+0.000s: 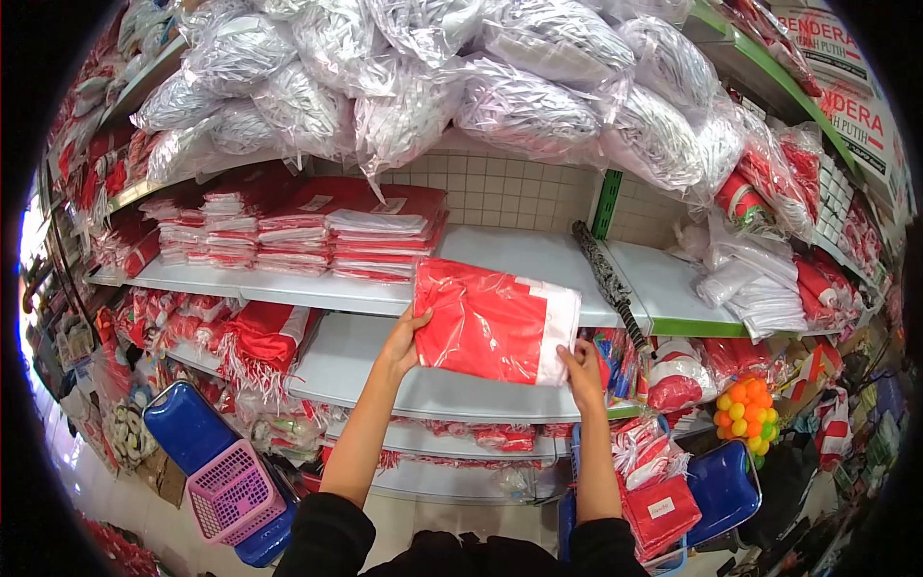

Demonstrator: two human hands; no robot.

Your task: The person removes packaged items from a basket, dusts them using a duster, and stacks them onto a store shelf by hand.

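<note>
Between both hands, in front of the shelves, is a folded red and white flag (pixel 481 322) in clear plastic. My left hand (pixel 406 338) grips its left edge, thumb on the front. At the lower right corner, on the white band, my right hand (pixel 580 370) pinches it. Behind the packet and to its left, stacks of similar red and white packets (pixel 385 231) lie on the grey shelf (pixel 500 252). The fingers behind the packet are partly hidden.
Bags of white strips (pixel 529 101) fill the upper shelf. A pink basket (pixel 231 490) rests on a blue stool at lower left. Red packets (pixel 661 510) sit in a basket at lower right, beside another blue seat (pixel 721 489). A dark patterned pole (pixel 608 284) leans against the shelf.
</note>
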